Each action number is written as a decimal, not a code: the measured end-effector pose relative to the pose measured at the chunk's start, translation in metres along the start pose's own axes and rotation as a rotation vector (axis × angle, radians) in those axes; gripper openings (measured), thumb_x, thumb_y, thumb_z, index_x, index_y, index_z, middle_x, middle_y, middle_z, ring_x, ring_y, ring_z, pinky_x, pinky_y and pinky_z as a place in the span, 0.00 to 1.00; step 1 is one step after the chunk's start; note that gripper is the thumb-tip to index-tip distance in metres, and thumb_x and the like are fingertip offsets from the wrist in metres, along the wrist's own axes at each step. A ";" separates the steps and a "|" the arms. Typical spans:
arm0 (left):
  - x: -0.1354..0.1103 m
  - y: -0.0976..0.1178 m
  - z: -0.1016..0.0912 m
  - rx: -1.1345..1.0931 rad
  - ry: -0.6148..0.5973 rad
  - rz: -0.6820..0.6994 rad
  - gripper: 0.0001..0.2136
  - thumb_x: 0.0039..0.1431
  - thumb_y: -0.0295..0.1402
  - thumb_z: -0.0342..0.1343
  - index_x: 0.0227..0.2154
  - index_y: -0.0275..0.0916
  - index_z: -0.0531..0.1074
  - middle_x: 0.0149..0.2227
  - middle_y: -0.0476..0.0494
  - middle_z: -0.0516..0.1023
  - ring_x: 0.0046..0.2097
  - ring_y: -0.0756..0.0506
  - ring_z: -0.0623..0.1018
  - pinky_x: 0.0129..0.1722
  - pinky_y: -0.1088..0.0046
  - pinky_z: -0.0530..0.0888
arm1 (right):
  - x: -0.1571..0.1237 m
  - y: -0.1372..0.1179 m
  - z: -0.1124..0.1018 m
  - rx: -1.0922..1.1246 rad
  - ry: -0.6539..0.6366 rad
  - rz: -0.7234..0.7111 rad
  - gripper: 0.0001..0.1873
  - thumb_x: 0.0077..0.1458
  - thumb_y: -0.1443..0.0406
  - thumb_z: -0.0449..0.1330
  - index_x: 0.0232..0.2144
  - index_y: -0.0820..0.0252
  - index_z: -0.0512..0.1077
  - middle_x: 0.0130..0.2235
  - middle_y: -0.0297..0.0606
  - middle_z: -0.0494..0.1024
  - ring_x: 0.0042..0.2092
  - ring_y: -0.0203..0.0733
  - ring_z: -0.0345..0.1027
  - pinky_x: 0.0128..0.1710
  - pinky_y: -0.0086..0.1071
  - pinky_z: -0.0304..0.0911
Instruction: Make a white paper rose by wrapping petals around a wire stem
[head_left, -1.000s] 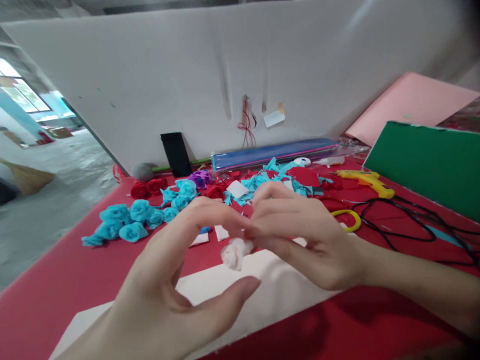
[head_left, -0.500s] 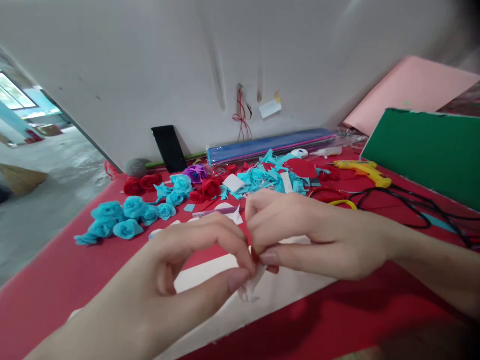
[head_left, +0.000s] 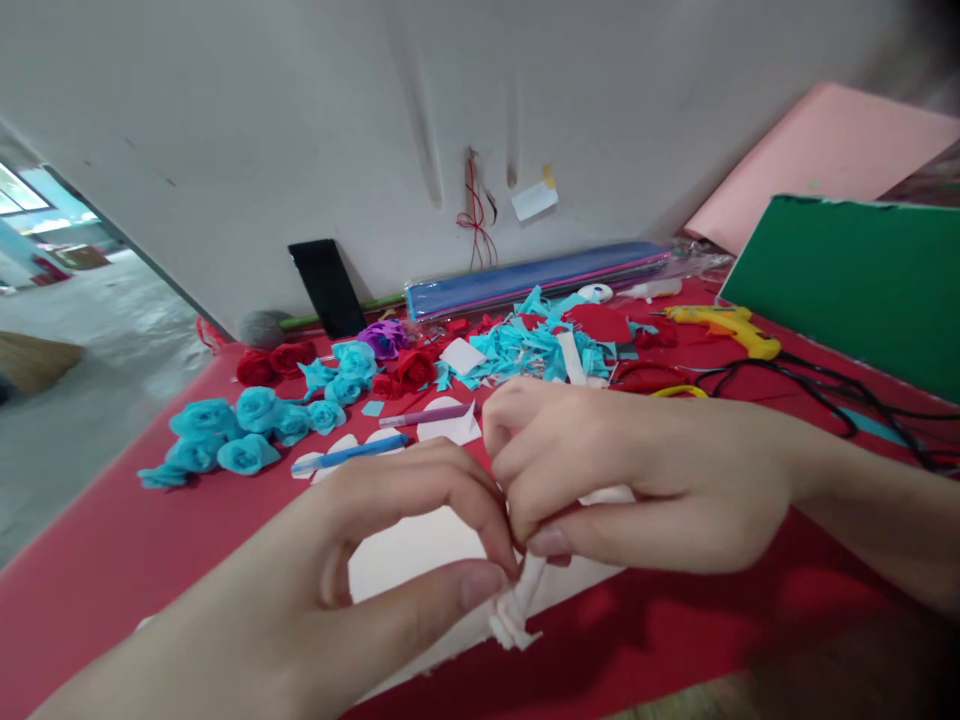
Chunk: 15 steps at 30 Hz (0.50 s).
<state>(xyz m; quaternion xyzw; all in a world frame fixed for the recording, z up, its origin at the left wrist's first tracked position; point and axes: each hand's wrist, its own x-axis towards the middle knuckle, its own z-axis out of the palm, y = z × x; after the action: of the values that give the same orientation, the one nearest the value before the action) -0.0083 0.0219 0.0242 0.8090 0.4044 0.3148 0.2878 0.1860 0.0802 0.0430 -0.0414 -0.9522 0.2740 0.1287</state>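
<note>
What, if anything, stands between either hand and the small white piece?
Nothing visible does. The left hand and right hand meet at the white piece, seemingly pinching its upper end, though fingers hide the exact contact. The white sheet lies below, not between.

White paper piece (head_left: 516, 612): crumpled, narrow and stem-like above, flared and ruffled at the lower end. Pose: tilted, ruffled end pointing down and leftward. Position: pinched at the fingertips of the left hand (head_left: 300, 575) and right hand (head_left: 637, 490), which conceal its upper end
</note>
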 end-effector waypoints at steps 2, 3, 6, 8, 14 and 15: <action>0.001 0.002 -0.004 -0.026 -0.046 -0.023 0.07 0.52 0.41 0.53 0.26 0.44 0.72 0.24 0.48 0.74 0.34 0.44 0.75 0.32 0.72 0.75 | 0.000 0.000 0.000 -0.006 0.000 -0.011 0.12 0.53 0.76 0.50 0.28 0.67 0.73 0.28 0.35 0.72 0.35 0.34 0.58 0.45 0.29 0.53; 0.001 0.003 -0.006 -0.041 -0.089 -0.039 0.06 0.53 0.39 0.53 0.26 0.44 0.72 0.25 0.49 0.74 0.34 0.45 0.75 0.32 0.73 0.75 | 0.001 0.001 0.000 -0.008 0.000 -0.012 0.12 0.53 0.76 0.50 0.27 0.67 0.73 0.27 0.35 0.72 0.35 0.34 0.58 0.45 0.29 0.53; 0.004 0.006 -0.013 -0.084 -0.227 -0.102 0.04 0.55 0.31 0.52 0.28 0.46 0.71 0.29 0.53 0.75 0.34 0.49 0.75 0.34 0.78 0.74 | 0.001 0.001 0.000 -0.002 0.002 -0.022 0.13 0.53 0.76 0.49 0.23 0.67 0.71 0.27 0.35 0.72 0.36 0.34 0.58 0.45 0.29 0.53; 0.005 0.007 -0.015 -0.103 -0.266 -0.123 0.06 0.55 0.27 0.52 0.29 0.47 0.70 0.30 0.56 0.75 0.34 0.52 0.75 0.35 0.82 0.73 | 0.000 0.001 0.000 0.003 0.009 -0.032 0.13 0.53 0.76 0.49 0.23 0.67 0.71 0.27 0.35 0.72 0.36 0.34 0.58 0.45 0.29 0.53; -0.001 0.006 -0.014 -0.115 -0.226 -0.124 0.05 0.56 0.29 0.52 0.30 0.48 0.69 0.30 0.57 0.74 0.33 0.52 0.74 0.34 0.82 0.73 | -0.001 0.000 0.000 -0.026 0.037 -0.034 0.12 0.54 0.76 0.50 0.25 0.66 0.72 0.27 0.35 0.72 0.36 0.34 0.60 0.44 0.29 0.55; -0.002 0.007 -0.015 -0.109 -0.218 -0.120 0.06 0.56 0.29 0.51 0.31 0.48 0.69 0.30 0.56 0.74 0.33 0.52 0.74 0.34 0.82 0.73 | -0.001 0.001 0.000 -0.038 0.042 -0.038 0.12 0.54 0.76 0.50 0.25 0.66 0.72 0.27 0.35 0.73 0.36 0.34 0.60 0.44 0.29 0.55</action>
<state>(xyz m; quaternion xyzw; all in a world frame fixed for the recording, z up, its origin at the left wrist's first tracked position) -0.0170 0.0199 0.0375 0.7960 0.4008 0.2288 0.3918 0.1865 0.0804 0.0424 -0.0315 -0.9549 0.2525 0.1532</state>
